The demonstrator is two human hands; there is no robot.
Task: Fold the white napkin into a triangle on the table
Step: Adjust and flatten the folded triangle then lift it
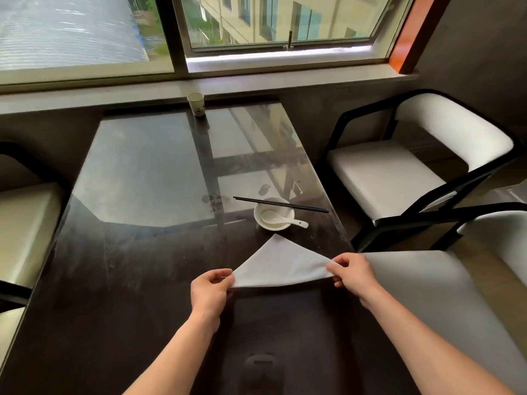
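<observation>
Two hands pinched the napkin (281, 265) at opposite corners on the worktop (142, 252): left grip (212, 289) and right grip (352, 272) clamped on limp, light cloth, seemingly already triangular.

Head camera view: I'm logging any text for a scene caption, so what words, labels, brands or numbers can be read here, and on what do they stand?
No text can be read in this view.
Paper cup by the window: a dark printed mark on its side, too small and blurred to read.
Napkin, bowl, spoon and chopsticks: no print visible.
</observation>
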